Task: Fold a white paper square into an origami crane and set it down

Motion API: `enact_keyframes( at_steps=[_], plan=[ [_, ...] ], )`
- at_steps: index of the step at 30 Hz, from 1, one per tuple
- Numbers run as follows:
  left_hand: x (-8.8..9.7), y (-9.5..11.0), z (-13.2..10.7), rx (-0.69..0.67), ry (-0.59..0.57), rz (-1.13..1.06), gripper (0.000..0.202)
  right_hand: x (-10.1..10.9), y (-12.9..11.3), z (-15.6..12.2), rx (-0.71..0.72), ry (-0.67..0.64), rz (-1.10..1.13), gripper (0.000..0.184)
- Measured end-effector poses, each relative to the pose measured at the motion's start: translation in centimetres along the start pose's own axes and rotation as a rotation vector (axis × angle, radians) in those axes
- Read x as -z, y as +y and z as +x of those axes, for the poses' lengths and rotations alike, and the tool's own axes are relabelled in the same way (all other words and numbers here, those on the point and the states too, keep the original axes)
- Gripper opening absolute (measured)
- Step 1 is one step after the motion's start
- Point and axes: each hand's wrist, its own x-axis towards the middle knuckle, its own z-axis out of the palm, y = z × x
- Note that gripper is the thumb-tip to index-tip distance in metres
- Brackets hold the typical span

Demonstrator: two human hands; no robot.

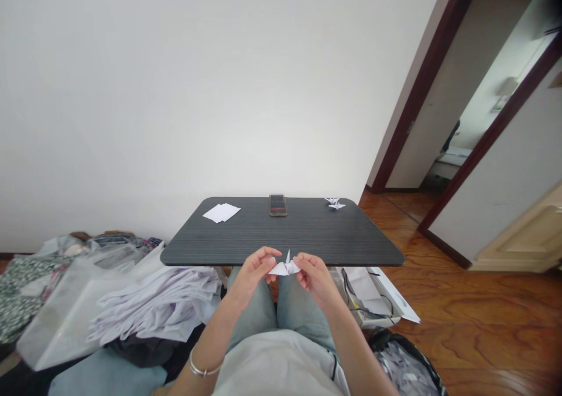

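Note:
A small white folded paper crane (285, 265) is held over my lap, just in front of the near edge of the dark table (302, 238). My left hand (256, 268) pinches its left side with the fingers closed. Its right side is pinched by my right hand (314, 273) in the same way. A point of the paper sticks up between the two hands. A bracelet sits on my left wrist.
On the table lie a few white paper sheets (222, 212) at the back left, a phone (277, 205) at the back middle and two finished paper cranes (335, 203) at the back right. Bags and cloth (132, 302) are piled left of my legs. An open doorway (474, 127) is at the right.

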Motion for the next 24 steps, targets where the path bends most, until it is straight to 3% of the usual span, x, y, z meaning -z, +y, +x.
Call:
enact_keyframes(
  at_steps=[12, 24],
  plan=[
    [-0.2, -0.1, 0.5, -0.003, 0.033, 0.068, 0.029, 0.8, -0.2, 0.1, 0.074, 0.022, -0.018, 0.032],
    [0.3, -0.9, 1.3, 0.102, 0.059, -0.030, 0.025, 1.4, -0.1, 0.4, 0.069, 0.056, -0.046, 0.027]
  ],
)
